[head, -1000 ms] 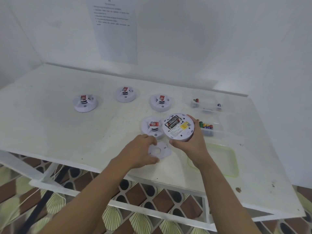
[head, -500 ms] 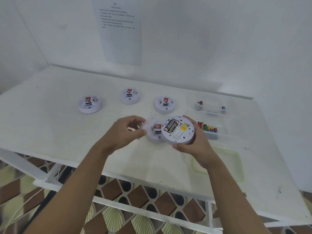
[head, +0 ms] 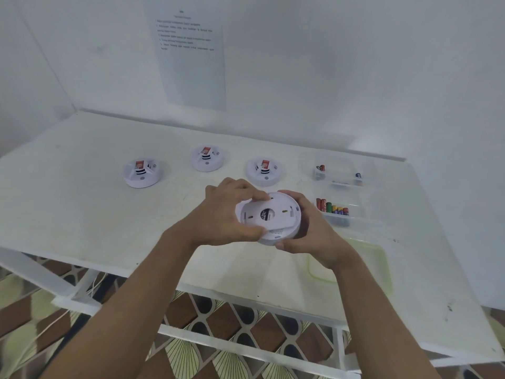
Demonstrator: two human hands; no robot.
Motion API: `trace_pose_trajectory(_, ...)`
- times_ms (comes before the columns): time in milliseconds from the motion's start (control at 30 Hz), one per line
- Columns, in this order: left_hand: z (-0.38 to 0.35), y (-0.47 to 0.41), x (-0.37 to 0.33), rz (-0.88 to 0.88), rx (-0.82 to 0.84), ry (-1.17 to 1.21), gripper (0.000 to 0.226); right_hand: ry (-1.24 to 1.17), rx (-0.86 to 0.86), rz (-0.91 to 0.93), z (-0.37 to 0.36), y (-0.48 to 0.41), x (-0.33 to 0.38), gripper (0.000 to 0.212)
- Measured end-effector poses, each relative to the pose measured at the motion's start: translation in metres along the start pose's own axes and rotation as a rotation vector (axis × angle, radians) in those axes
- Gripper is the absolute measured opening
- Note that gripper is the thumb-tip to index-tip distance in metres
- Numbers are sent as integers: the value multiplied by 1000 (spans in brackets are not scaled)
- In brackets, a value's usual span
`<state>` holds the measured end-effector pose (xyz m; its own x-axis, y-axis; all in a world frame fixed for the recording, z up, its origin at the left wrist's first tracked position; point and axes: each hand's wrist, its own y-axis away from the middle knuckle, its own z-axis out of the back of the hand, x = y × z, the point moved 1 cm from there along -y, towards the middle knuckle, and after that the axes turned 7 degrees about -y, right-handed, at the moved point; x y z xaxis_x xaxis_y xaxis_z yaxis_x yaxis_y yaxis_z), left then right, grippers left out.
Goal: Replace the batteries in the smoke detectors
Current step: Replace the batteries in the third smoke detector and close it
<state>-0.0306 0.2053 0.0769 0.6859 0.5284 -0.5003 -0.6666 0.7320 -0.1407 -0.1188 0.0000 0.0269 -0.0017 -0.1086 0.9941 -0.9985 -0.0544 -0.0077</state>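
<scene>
Work is done just above the front middle of the table: the smoke detector is cupped in the curled right hand so it cannot wobble, and its round back cover is pinched and pressed on by the left hand.

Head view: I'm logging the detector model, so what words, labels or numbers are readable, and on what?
Nothing can be read.
White paper sheet on the wall: printed lines, too blurred.
Red labels on the three set-down white round smoke detectors: too small.
Hand-held white round smoke detector: dark central print, blurred.
Coloured batteries in the clear plastic box: no brand legible.
</scene>
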Motion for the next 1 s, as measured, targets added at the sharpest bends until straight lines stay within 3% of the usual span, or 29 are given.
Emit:
trace_pose_trajectory(567, 7, 2, 1, -18, 138, -19, 59, 48, 25, -5, 3, -1, 3, 90)
trace_pose_trajectory(1000, 4, -1, 4, -5, 104, -72, 57, 150, 20, 11, 3, -6, 1, 92)
